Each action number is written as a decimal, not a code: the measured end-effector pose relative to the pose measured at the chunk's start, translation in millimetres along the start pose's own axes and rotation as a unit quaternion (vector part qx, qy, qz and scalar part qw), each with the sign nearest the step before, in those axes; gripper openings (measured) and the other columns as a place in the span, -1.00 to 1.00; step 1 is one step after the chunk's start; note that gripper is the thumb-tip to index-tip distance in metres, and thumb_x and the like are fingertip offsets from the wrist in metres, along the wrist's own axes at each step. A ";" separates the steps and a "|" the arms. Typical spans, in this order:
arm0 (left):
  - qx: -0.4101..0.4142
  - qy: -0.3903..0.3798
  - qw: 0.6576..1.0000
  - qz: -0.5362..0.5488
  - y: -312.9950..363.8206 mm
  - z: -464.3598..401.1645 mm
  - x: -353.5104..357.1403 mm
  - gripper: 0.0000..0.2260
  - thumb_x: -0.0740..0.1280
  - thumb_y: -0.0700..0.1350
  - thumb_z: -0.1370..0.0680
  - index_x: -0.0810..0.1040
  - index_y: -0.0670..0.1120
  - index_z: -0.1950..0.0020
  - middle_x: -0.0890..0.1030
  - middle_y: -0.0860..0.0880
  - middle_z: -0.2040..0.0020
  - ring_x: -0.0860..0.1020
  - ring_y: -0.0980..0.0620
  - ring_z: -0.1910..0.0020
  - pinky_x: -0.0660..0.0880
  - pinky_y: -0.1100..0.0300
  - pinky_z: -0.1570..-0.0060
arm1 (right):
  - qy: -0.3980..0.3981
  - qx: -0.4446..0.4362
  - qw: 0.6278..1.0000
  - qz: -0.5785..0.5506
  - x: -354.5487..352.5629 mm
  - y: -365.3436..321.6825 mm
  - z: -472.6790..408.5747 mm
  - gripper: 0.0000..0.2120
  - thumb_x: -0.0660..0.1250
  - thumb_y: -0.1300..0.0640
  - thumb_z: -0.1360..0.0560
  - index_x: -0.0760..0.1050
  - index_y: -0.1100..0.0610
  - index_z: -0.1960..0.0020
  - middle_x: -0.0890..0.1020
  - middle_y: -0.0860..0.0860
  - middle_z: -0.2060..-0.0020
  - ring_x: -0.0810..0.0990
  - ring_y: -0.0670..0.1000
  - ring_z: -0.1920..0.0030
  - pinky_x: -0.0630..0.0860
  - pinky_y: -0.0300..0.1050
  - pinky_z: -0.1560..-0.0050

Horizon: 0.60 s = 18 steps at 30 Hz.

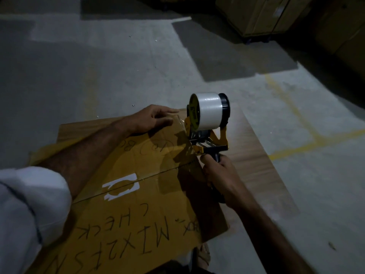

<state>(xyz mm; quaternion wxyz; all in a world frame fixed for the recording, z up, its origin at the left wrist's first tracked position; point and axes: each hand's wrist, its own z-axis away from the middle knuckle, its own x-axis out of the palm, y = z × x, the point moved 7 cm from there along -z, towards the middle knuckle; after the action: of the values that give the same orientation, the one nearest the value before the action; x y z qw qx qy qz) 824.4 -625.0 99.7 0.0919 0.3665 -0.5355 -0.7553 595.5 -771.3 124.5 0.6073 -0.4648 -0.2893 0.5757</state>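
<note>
Since the work in hand is taping a flattened box (138, 214), what matters is how the dispenser sits against the seam. Nearest the camera, the box's handwritten face spreads across the lower frame, with a sandal (203, 254) showing at its near edge. The seam (138, 179) crosses the cardboard as a long thin line, running from the near left up toward the far right.

At that far-right end the right hand (219, 175) is wrapped tight round the black handle of the dispenser (207, 135). The handle points back toward the person, and the white roll (209, 111) stands up above it. The dispenser's mouth meets the box just beyond the end of the seam.

A short run of clear tape (182, 125) leads from the mouth, away and to the left, to the left hand (152, 119). This hand lies flat with straight fingers, pressing the tape's end onto the box's far edge. So the left hand is the anchor, and the right is judged to be the one that pulls, probably drawing the dispenser toward the body.

Under the box lies a wood-grain board (252, 151), then grey floor (118, 66), and dim cartons (256, 14) stand at the back.
</note>
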 end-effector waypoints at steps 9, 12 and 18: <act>0.065 0.121 0.967 -0.214 9.6 22.7 4.9 -0.51 0.11 0.38 -0.66 0.62 0.14 -0.35 0.70 0.06 -0.18 0.63 0.12 -0.01 0.61 0.01 0.00 | 0.003 0.004 1.000 0.010 0.8 1.3 11.5 -0.75 0.20 0.08 -0.70 0.44 0.06 0.16 0.47 -0.19 0.51 0.40 -0.20 0.50 0.35 -0.32 0.47; 0.078 0.149 0.953 -0.252 13.3 23.1 4.1 -0.55 0.14 0.34 -0.67 0.63 0.13 -0.34 0.70 0.02 -0.21 0.64 0.10 -0.01 0.60 0.06 0.02 | -0.012 0.029 0.999 -0.007 -3.5 17.8 33.7 -0.76 0.22 0.03 -0.69 0.49 0.05 0.12 0.49 -0.15 0.46 0.42 -0.18 0.47 0.36 -0.31 0.46; 0.136 0.063 0.927 -0.345 20.1 42.6 61.4 -0.41 0.03 0.35 -0.69 0.14 0.14 -0.67 0.15 0.07 -0.67 0.07 0.12 -0.64 -0.01 0.12 -0.57 | 0.010 0.049 0.998 -0.036 -4.3 32.4 53.3 -0.76 0.22 0.04 -0.69 0.46 0.07 0.12 0.47 -0.10 0.44 0.42 -0.14 0.46 0.37 -0.25 0.44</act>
<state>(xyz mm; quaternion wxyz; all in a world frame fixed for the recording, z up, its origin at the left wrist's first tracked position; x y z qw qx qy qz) 747.7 -634.3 96.1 -0.1916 0.5844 -0.4671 -0.6353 533.5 -766.2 117.6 0.6527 -0.4296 -0.2715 0.5619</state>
